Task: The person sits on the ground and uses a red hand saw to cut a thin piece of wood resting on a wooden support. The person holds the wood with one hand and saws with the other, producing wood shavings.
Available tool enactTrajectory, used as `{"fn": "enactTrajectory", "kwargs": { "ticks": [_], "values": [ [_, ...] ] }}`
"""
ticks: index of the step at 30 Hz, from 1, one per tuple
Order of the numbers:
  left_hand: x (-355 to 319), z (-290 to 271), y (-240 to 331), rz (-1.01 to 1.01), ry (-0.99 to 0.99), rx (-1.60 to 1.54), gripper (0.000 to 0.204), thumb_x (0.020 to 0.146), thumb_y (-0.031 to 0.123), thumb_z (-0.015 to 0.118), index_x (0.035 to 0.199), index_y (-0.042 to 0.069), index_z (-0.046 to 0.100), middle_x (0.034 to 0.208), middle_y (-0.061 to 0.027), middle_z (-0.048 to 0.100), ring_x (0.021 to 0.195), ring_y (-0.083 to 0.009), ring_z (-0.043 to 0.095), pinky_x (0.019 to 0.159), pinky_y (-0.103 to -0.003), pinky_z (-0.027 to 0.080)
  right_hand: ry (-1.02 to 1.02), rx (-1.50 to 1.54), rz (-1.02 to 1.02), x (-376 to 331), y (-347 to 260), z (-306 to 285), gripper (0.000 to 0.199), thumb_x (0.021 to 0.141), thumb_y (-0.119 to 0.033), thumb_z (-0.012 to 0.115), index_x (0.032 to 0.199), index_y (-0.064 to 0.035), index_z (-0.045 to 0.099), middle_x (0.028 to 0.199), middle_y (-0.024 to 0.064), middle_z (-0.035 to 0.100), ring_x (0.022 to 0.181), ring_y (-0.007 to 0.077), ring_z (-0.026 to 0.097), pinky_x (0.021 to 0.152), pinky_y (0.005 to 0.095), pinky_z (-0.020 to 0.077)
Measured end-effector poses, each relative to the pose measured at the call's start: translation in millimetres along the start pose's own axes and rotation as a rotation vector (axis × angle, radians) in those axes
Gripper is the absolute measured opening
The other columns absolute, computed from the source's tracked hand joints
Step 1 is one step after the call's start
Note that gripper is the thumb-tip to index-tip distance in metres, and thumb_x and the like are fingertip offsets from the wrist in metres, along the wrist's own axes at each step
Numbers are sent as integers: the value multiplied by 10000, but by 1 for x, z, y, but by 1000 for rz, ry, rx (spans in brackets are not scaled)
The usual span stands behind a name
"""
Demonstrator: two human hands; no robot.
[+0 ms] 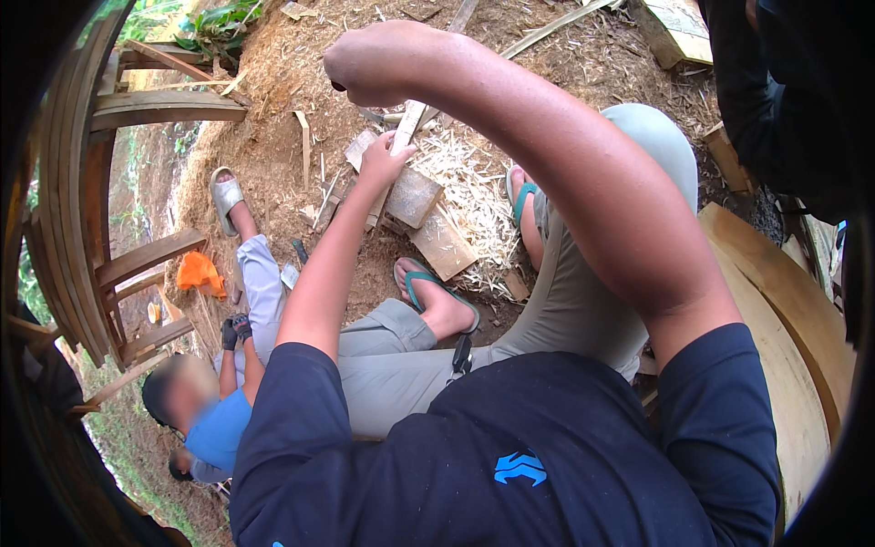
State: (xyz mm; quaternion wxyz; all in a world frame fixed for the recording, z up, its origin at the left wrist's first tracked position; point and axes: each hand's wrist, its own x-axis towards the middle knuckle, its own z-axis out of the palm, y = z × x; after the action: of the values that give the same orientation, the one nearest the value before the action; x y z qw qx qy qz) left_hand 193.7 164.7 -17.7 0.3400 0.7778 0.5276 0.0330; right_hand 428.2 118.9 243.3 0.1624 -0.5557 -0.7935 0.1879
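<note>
A left hand [383, 162] steadies a pale wood strip [407, 126] upright on a chopping block [415, 196] while the right hand [378, 62], fisted around a dark handle, hovers; the strip looks light, stiff, splintery.

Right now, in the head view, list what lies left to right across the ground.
Orange cloth → grey sandal → left hand on the wood strip → wood block → pale shavings → teal flip-flop.

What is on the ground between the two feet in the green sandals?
In the head view, between the left sandalled foot and the right one lie pale wood shavings and a flat wooden block on brown dirt.
</note>
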Motion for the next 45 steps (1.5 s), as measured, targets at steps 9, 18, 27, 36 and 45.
{"fn": "enactTrajectory", "kwargs": {
  "ticks": [9,18,27,36,45],
  "values": [
    [-23,8,-7,-107,51,258,739,799,516,783,1312,20,593,1267,-241,608,1174,-359,590,1013,-450,468,-128,-41,69,1,-6,-7,210,852,-12,630,1004,-48,770,978,142,751,873,282,743,707,425,595],
    [-18,-36,-35,-132,-157,-42,621,964,500,616,1327,-4,605,1163,-166,676,979,-227,651,895,-339,508,-110,-76,-39,30,0,17,225,849,-25,622,1022,-40,766,979,150,747,876,312,732,713,459,577],
    [-111,-45,-69,-664,45,-284,564,1034,449,500,1421,39,511,1342,-111,598,1043,-203,643,798,-350,550,-94,-67,-40,23,10,26,199,856,-19,611,980,-18,766,957,164,744,884,305,730,737,445,578],
    [-149,-2,-30,-721,382,-1017,500,1067,233,412,1482,-43,377,1372,-215,577,1236,-341,608,965,-429,543,-105,-13,-13,17,9,29,196,922,-162,648,989,15,703,877,227,710,810,375,704,763,492,538],
    [-155,-1,-16,-744,419,-1165,566,1050,300,470,1466,-78,403,1514,-279,445,1372,-388,497,1043,-456,506,-156,-5,34,-3,-5,20,268,922,-260,705,966,2,675,836,200,688,787,353,682,715,462,497]
  ]
}}
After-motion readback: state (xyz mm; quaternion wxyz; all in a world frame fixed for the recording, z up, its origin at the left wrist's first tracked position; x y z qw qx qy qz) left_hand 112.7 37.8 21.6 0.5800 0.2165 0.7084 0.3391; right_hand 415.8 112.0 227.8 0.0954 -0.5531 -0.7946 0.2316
